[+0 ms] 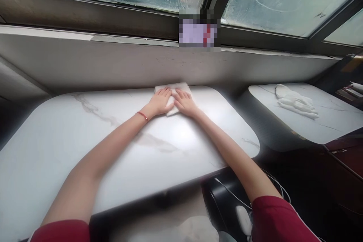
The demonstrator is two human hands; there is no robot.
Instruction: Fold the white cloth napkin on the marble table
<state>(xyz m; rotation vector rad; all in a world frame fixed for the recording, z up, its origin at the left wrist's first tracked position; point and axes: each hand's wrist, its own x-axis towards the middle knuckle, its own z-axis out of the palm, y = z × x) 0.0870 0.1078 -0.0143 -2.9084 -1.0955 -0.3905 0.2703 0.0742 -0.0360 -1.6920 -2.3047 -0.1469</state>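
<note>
Both arms reach across a white marble-patterned table (119,174) to its far edge. My left hand (160,101) lies flat, fingers stretched out, on a folded white cloth (172,86). Beside it my right hand (184,102) also presses flat on the same cloth, its fingers spread. The two hands are side by side, thumbs close together. Parts of the cloth are hidden beneath the palms; its far edge and a near corner show. A thin red bracelet (142,115) circles my left wrist.
A second marble-patterned table (334,128) stands to the right, with a crumpled white cloth (296,102) on it. A wall (113,60) and windows (272,3) rise behind. Below right are a white charger (244,219) and cables.
</note>
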